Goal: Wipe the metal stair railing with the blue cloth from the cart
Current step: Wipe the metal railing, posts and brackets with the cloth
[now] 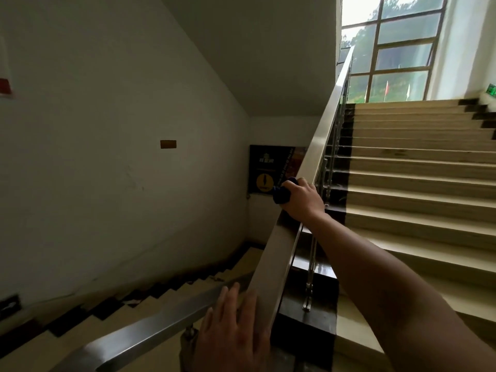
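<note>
Reaching right hand [302, 201] gripping blue cloth [280, 196]

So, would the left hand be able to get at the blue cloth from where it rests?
Probably not without a step up. The left hand lies flat low on the railing, while the blue cloth sits well up it, gripped by the right hand on a nearly outstretched arm.

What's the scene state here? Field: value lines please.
right hand: holds the cloth against the rail, arm stretched up the flight
left hand: fingers straight, resting at the rail's lower bend
cloth: dark blue, bunched under the right hand
rail: metal, rises toward the window
stairs: one flight up on the right, one down on the left
</note>
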